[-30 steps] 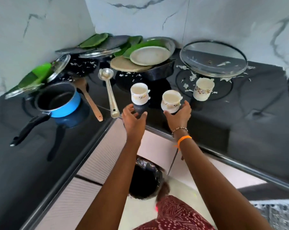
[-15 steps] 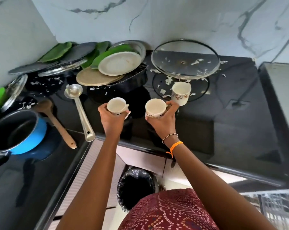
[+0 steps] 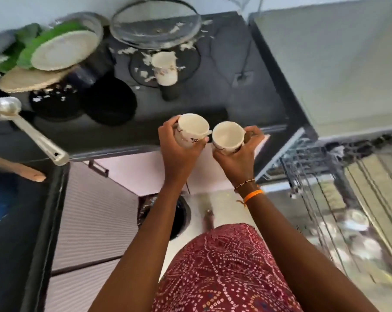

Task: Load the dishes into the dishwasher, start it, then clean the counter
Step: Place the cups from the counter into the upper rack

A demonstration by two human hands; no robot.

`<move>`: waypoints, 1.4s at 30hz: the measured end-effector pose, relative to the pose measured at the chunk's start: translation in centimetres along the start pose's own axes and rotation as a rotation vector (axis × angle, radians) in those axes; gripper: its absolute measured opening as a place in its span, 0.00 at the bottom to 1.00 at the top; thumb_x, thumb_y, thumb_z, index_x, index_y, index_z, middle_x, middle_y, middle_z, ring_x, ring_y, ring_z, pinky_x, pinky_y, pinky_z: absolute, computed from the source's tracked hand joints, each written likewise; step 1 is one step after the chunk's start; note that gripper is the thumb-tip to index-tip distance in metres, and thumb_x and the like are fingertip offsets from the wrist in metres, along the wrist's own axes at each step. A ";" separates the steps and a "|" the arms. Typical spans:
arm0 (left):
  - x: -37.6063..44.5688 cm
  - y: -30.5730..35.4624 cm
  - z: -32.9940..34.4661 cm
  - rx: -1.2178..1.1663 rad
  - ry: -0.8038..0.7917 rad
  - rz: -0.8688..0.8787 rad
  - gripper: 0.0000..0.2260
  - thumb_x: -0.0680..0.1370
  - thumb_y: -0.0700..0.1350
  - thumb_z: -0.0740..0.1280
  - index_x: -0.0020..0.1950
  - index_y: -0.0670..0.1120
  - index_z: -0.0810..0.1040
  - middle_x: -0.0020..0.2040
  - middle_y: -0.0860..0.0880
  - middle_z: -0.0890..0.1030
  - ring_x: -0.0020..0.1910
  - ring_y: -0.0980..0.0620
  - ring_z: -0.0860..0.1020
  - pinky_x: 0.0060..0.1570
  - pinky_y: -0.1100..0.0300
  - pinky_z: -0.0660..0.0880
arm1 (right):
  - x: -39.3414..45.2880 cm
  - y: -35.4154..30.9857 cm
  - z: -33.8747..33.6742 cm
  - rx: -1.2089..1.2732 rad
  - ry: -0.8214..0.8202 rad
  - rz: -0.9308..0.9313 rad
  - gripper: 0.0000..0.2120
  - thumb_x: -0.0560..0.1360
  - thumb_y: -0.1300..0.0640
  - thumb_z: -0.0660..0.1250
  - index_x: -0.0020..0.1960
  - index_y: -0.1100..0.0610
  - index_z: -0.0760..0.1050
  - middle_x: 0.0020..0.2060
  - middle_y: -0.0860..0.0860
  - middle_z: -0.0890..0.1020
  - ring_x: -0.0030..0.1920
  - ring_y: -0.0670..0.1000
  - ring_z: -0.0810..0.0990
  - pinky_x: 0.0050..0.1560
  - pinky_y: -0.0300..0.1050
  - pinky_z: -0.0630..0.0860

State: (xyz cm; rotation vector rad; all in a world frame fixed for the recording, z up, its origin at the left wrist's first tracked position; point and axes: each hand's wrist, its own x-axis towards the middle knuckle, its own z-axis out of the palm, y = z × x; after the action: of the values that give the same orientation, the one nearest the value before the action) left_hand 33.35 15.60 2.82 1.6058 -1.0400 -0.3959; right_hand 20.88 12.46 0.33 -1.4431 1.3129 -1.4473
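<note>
Two white cups sit in the person's hands, side by side and close enough that their rims nearly touch, held in the air just off the front edge of the black bench (image 3: 213, 102). The left cup (image 3: 191, 129) is tilted a little, its patterned side facing down toward the body, and the left hand (image 3: 179, 152) wraps it from the left and below, fingers (image 3: 165, 129) curled round the wall with the thumb across the near side. The right cup (image 3: 228, 136) is grasped by the right hand (image 3: 238, 161), which cradles it from beneath and from the right, its fingers curled round the far side. Both forearms reach up and forward from the bottom of the view, roughly parallel, wrists close together; the right wrist wears an orange band (image 3: 252, 195) and a thin beaded bracelet. Further back on the bench a third cup (image 3: 164, 68) with a floral print stands upright among white scraps, just in front of a large glass lid (image 3: 155, 23) that leans at the wall. To the left lie a stack of plates (image 3: 62, 49) with green ones beneath, a metal ladle (image 3: 26, 129) whose handle reaches the bench's edge, and the tip of a wooden spoon (image 3: 17, 168). To the right, below bench level, the wire rack (image 3: 314, 163) of the open dishwasher shows, blurred. A dark bin (image 3: 179, 215) stands on the floor between the arms.
</note>
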 end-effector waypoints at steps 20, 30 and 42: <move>-16.4 6.7 26.6 0.036 -0.944 -0.167 0.32 0.63 0.43 0.79 0.54 0.48 0.58 0.51 0.50 0.67 0.48 0.52 0.72 0.38 0.76 0.69 | -6.6 11.9 -31.6 -0.261 0.488 0.552 0.37 0.57 0.49 0.72 0.62 0.61 0.66 0.53 0.52 0.73 0.48 0.43 0.71 0.55 0.38 0.68; -21.9 8.0 39.9 0.329 -1.304 -0.177 0.30 0.64 0.45 0.77 0.59 0.48 0.64 0.55 0.47 0.73 0.45 0.52 0.76 0.37 0.68 0.75 | -5.0 21.6 -44.6 -0.509 0.651 0.890 0.33 0.62 0.55 0.77 0.60 0.62 0.64 0.54 0.60 0.71 0.55 0.61 0.73 0.53 0.52 0.70; -26.0 8.0 47.5 0.614 -1.607 -0.008 0.31 0.63 0.41 0.73 0.64 0.55 0.67 0.60 0.48 0.62 0.61 0.44 0.66 0.59 0.51 0.70 | -3.7 28.2 -51.2 -0.848 0.193 1.008 0.29 0.66 0.54 0.72 0.64 0.52 0.67 0.64 0.57 0.63 0.62 0.61 0.64 0.41 0.50 0.72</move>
State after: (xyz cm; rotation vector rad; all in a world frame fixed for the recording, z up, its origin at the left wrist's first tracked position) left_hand -18.71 7.07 -11.82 1.6443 -2.4979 -1.6309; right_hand -33.45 18.17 -20.72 -0.7762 2.4502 -0.3405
